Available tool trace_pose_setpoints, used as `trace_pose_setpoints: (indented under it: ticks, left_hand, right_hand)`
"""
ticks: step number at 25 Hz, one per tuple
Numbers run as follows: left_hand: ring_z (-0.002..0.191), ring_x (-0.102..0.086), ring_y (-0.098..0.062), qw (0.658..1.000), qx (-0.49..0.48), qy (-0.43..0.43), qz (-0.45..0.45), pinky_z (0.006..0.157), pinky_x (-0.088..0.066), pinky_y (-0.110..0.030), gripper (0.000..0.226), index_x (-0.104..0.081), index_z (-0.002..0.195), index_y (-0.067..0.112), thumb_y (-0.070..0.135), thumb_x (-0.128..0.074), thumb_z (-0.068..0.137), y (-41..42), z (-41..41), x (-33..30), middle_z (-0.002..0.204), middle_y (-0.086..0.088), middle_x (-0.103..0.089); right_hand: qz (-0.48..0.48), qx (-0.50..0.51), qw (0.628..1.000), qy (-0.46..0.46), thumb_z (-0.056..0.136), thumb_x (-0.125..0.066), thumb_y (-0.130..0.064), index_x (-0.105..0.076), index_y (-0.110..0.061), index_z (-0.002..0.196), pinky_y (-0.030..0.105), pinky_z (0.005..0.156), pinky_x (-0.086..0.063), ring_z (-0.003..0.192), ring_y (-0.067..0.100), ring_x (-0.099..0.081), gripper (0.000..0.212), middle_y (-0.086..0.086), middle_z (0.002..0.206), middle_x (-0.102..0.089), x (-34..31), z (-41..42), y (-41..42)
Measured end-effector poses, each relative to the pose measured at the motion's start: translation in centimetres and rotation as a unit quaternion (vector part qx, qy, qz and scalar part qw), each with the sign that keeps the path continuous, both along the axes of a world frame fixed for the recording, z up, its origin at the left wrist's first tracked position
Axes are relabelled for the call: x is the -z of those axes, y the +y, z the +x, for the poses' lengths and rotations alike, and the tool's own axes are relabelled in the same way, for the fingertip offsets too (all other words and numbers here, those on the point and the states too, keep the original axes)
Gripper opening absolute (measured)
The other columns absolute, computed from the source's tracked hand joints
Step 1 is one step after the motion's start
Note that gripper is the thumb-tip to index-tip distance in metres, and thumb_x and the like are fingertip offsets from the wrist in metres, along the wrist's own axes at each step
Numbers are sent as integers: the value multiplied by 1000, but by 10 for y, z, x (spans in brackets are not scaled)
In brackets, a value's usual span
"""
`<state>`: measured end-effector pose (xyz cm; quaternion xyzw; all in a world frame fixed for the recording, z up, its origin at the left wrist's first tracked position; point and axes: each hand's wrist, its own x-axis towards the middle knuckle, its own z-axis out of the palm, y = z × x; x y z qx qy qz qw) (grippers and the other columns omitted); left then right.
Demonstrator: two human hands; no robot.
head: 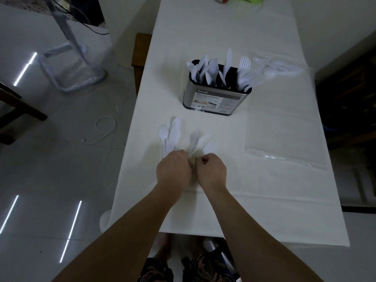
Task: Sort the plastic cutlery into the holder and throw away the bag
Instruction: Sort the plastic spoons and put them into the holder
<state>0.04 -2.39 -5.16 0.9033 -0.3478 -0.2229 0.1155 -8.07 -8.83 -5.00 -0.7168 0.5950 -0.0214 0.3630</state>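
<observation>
Left hand (174, 171) clenched around bunch of white plastic spoons (169, 135), bowls fanned forward over white-clothed desk (274, 200). Right hand (211, 170) pinching blurred white pieces (198, 142) beside them; kind unclear. Steel oblong holder with black rim (215, 98) stands ahead, already part-filled. Clear plastic bag (284, 139) lies right, more cutlery (278, 69) beyond holder. Advice: separate by type before lifting, align handles, drop handles-first into matching compartment.

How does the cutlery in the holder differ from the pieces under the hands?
Holder cutlery stands upright, grouped into compartments; the loose pieces lie flat on the tablecloth, fanned out. Holder cutlery is untouched; left hand and right hand grip the loose ones. Both are white plastic.
</observation>
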Motion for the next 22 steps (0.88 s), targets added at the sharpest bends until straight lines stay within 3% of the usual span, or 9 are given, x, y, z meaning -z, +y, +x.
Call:
trace_pose_setpoints:
  ticks: [3, 5, 8, 11, 13, 16, 20, 22]
  left_hand:
    - [68, -57, -18, 998, 8, 37, -55, 64, -51, -30, 19, -62, 91, 15, 26, -48, 98, 2, -1, -8, 82, -2, -63]
    - [68, -56, -16, 994, 17, 59, -95, 64, -49, -28, 20, -64, 91, 15, 24, -46, 98, 9, -2, -12, 81, -1, -62]
    - [68, -57, -15, 987, -43, 54, -142, 58, -41, -22, 18, -62, 95, 19, 29, -47, 97, 24, 3, -15, 84, 3, -59]
    - [76, -58, -16, 987, -124, 2, -101, 61, -48, -26, 25, -53, 113, 18, 37, -52, 97, 38, 15, -9, 102, -1, -54]
    - [76, -58, -17, 988, -142, 21, -56, 62, -50, -28, 27, -51, 109, 15, 40, -52, 97, 40, 23, -3, 102, -3, -52]
    - [75, -57, -16, 986, -149, 56, -38, 64, -46, -27, 22, -58, 101, 14, 32, -46, 99, 40, 33, 0, 95, -3, -59]
    - [72, -57, -15, 976, -186, 96, -59, 63, -43, -26, 20, -62, 94, 13, 25, -47, 98, 45, 41, 3, 85, 0, -63]
    - [73, -58, -15, 972, -204, 97, -73, 65, -48, -28, 19, -63, 95, 13, 23, -47, 98, 48, 45, 5, 84, 1, -63]
  right_hand:
    - [27, 17, 997, -68, 97, -53, -41, -59, -19, 78, 19, 55, -34, 61, 4, -52, 30, -10, 67, -58, -6, 10, -2]
    - [41, 26, 996, -71, 96, -55, -40, -52, -17, 66, 25, 60, -38, 56, 8, -51, 37, -7, 60, -55, -5, 18, -5]
    - [34, 29, 997, -57, 96, -53, -37, -53, -11, 67, 33, 64, -44, 59, 17, -53, 39, -2, 61, -56, -6, 23, -9]
    - [13, -7, 1000, -8, 97, -45, -29, -48, -11, 69, 32, 68, -41, 69, 24, -52, 33, 3, 70, -55, -3, 26, -7]
    - [-2, -32, 999, 22, 97, -42, -25, -53, -9, 80, 31, 70, -41, 77, 27, -55, 26, 7, 80, -58, 1, 29, -1]
    - [2, -51, 998, 31, 96, -46, -29, -57, -8, 88, 29, 56, -36, 73, 24, -57, 26, 4, 80, -61, 2, 34, 10]
    - [34, -58, 997, 45, 81, -63, -53, -63, -15, 83, 24, 46, -32, 65, 16, -60, 38, -2, 72, -65, 7, 44, 21]
    - [20, -66, 995, 68, 79, -62, -47, -63, -13, 79, 23, 45, -32, 61, 17, -60, 34, -1, 68, -64, 12, 47, 23]
